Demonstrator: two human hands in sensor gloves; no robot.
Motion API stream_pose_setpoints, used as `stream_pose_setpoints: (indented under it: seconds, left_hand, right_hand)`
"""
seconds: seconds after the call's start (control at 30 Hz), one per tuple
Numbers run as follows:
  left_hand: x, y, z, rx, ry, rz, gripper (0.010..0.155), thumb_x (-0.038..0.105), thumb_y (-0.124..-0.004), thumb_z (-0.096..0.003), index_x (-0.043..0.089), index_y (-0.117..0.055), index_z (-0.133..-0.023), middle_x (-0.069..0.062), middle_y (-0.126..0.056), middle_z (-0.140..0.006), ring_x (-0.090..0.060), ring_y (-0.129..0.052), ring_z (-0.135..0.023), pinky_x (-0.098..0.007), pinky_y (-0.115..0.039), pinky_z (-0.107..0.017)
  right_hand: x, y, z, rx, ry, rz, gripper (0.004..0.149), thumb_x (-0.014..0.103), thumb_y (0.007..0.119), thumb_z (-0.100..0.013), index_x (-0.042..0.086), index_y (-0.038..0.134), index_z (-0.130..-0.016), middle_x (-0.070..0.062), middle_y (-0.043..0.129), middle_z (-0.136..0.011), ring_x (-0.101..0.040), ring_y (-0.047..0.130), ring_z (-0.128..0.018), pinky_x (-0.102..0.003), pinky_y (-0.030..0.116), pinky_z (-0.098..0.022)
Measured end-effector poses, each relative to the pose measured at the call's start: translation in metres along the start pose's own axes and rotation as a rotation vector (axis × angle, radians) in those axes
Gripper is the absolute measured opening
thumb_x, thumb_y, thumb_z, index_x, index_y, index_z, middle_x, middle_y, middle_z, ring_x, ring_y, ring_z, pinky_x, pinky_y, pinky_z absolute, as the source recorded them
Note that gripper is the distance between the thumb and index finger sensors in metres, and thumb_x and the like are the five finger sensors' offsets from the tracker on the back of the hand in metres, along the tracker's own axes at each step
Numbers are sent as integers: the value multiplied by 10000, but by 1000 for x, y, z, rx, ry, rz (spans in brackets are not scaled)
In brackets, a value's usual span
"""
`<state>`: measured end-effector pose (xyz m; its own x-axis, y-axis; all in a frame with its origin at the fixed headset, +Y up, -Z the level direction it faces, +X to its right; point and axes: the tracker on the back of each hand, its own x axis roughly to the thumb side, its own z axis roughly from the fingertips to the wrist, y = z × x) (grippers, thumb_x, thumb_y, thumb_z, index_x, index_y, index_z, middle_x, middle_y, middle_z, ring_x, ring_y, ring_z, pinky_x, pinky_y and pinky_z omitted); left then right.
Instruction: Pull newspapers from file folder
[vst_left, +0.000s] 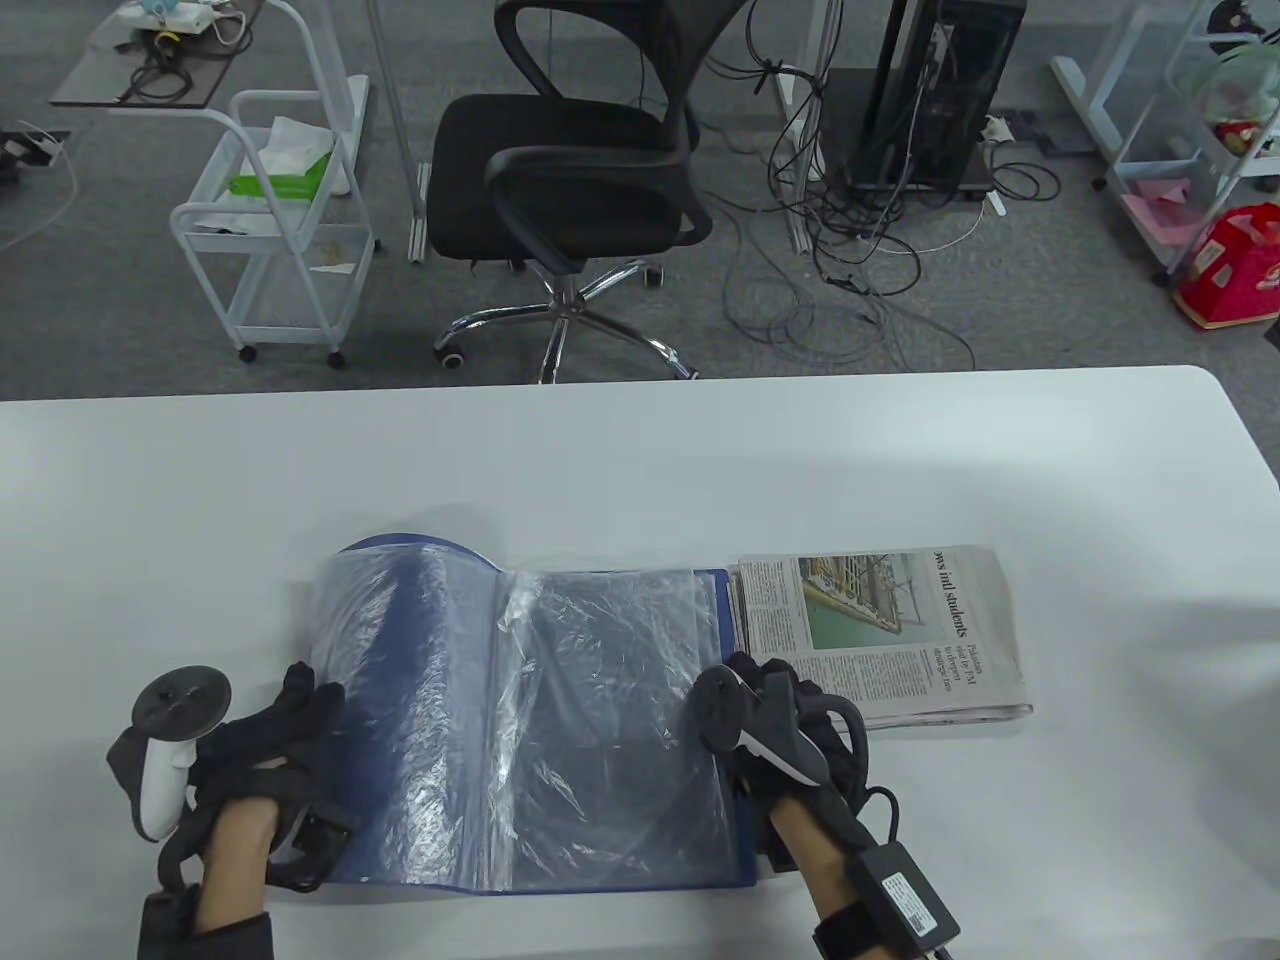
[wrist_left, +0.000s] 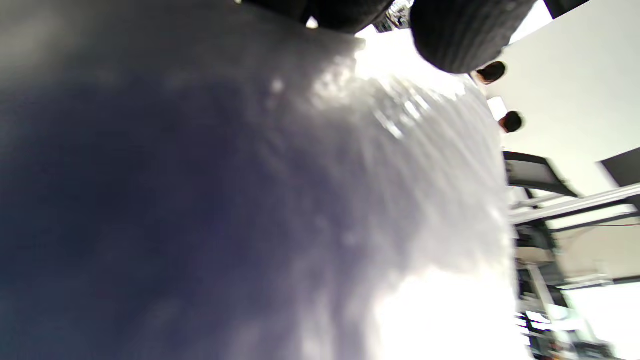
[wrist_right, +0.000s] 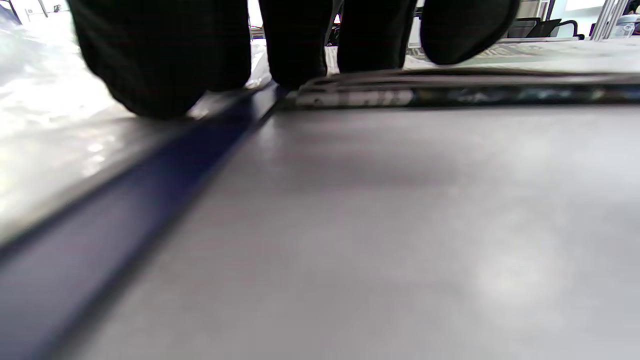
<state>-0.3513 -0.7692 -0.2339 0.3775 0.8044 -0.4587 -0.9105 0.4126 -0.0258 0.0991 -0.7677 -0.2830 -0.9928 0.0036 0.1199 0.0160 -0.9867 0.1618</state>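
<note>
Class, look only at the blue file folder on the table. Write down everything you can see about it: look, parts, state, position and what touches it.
The file folder lies open and flat on the white table, near its front edge. It has a dark blue cover and crinkled, glossy clear plastic sleeves; the left-hand sleeves arch upward. The left hand rests on its left edge, and the right hand rests at its right edge, beside the stack of newspapers lying against that side. No newspaper is visible in the sleeves.
</note>
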Motion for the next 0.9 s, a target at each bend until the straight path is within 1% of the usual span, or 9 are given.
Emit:
stream_pose_setpoints:
  seconds: [0.07,0.13,0.23,0.33,0.43,0.5,0.6,0.73,0.9]
  left_hand:
    - [7,-1,5,17,-52,54,756,519,-710,-490,199,-445,-1122,-197,-483,-1178,-656,-554,-978,-708,-564,-634]
    - [17,-2,10,30,-113,97,800,498,-751,-481,156,-423,-1125,-232,-475,-1181,-675,-613,-977,-726,-579,-629]
    - [33,-3,21,129,-145,4,853,434,-837,-454,49,-459,-1115,-325,-604,-1144,-567,-781,-925,-662,-640,-632]
    - [44,-8,27,110,-196,-13,839,368,-871,-456,2,-481,-1103,-255,-844,-995,-447,-918,-736,-594,-718,-581]
    - [54,-20,32,43,-238,3,813,349,-879,-456,-16,-524,-1089,-158,-979,-810,-298,-1071,-472,-508,-865,-427]
    - [59,-28,34,37,-259,-24,786,341,-882,-451,-22,-580,-1079,-116,-1034,-721,-230,-1120,-347,-457,-922,-338]
    - [71,-45,36,0,-286,-46,749,332,-880,-455,-27,-644,-1069,-88,-1060,-678,-189,-1146,-275,-412,-953,-275]
    - [90,-67,40,-33,-296,-40,588,325,-858,-473,38,-762,-977,-67,-1053,-677,-164,-1158,-242,-384,-968,-247]
    - [109,-100,38,-97,-271,-111,506,302,-838,-480,50,-788,-916,-74,-1050,-695,-176,-1173,-211,-371,-979,-205]
  right_hand:
    - [0,0,0,0,-1,1,556,447,828,-364,387,723,-907,5,707,-1048,-394,723,-964,-615,647,-645]
    - [0,0,0,0,-2,1,557,448,828,-364,387,721,-907,4,708,-1047,-392,724,-964,-615,647,-646]
    - [0,0,0,-1,-1,0,557,447,826,-365,385,722,-908,3,704,-1049,-392,722,-965,-615,646,-645]
    - [0,0,0,-3,-1,-1,556,450,828,-363,387,724,-905,4,711,-1045,-389,725,-964,-612,649,-645]
    - [0,0,0,-5,0,-5,558,452,832,-360,389,725,-904,5,716,-1042,-387,728,-961,-609,651,-645]
    - [0,0,-1,-4,0,-8,559,454,834,-359,388,726,-904,5,716,-1041,-387,728,-960,-608,651,-646]
    - [-1,0,-1,-4,-2,-15,560,456,837,-357,387,731,-903,9,719,-1040,-382,729,-961,-607,650,-648]
    - [-6,-2,-2,0,-2,-53,565,457,835,-357,368,737,-906,12,730,-1037,-371,733,-960,-606,649,-652]
    - [-17,-5,-4,10,9,-169,547,451,829,-361,350,762,-894,20,760,-1028,-349,737,-958,-598,655,-651]
